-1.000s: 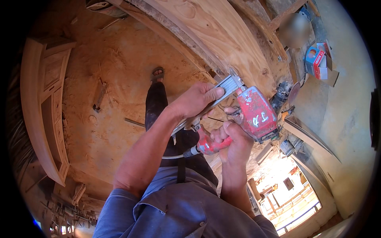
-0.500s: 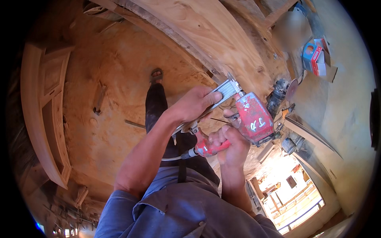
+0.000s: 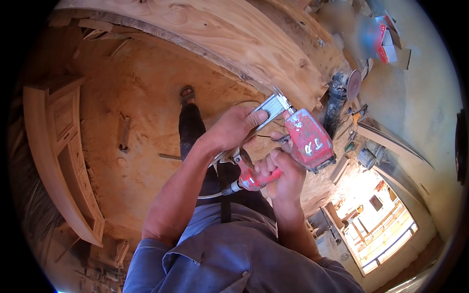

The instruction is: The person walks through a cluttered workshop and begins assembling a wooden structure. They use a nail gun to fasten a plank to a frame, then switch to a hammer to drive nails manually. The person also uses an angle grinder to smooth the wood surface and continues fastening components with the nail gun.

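A worn red air nailer with white marks is held in front of my body, its nose pointing away toward the wooden workpiece. My left hand is closed around the silver magazine, thumb pressed on a ridged metal strip that looks like joined nails. My right hand grips the nailer by its red handle, fingers wrapped round. An air hose joins the handle's end. The underside of the magazine is partly hidden by my left hand.
A broad wooden board lies across the far side. An angle grinder with a disc rests at the right, near a cardboard box. A wooden cabinet frame stands at the left. A bright opening is at lower right.
The view has turned and shifted, so the board, the grinder and the opening sit differently in it. Both hands keep their hold on the nailer, which has hardly moved relative to my body.
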`<state>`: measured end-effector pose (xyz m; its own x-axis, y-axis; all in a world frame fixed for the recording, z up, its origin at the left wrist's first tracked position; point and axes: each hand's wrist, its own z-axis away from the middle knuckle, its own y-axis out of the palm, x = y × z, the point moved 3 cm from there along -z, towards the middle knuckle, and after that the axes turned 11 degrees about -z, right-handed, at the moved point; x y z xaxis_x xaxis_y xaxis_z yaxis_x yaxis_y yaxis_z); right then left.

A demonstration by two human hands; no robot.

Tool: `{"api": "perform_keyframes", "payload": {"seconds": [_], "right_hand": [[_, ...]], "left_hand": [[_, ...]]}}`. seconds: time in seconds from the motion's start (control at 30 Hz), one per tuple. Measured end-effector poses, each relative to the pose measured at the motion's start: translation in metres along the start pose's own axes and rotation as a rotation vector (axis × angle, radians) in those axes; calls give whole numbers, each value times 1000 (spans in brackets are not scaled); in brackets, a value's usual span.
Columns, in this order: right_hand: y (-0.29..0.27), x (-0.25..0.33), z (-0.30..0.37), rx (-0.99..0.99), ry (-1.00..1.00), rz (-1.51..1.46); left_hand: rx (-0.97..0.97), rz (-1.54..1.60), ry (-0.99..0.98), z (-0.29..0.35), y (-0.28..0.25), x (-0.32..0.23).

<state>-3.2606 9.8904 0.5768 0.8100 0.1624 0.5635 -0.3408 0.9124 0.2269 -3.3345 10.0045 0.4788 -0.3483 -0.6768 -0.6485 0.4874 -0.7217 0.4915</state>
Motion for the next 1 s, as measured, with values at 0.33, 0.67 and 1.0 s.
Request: {"api": "perform_keyframes", "payload": {"seconds": [0.33, 0.67, 1.0], "right_hand": [[17, 1, -3, 10, -5, 25], [22, 0, -4, 15, -17, -20], [29, 2, -2, -20, -9, -33]], "left_hand": [[-37, 32, -1, 1, -10, 3], [-35, -45, -15, -1, -17, 3], [-5, 27, -41, -2, -16, 3]]}}
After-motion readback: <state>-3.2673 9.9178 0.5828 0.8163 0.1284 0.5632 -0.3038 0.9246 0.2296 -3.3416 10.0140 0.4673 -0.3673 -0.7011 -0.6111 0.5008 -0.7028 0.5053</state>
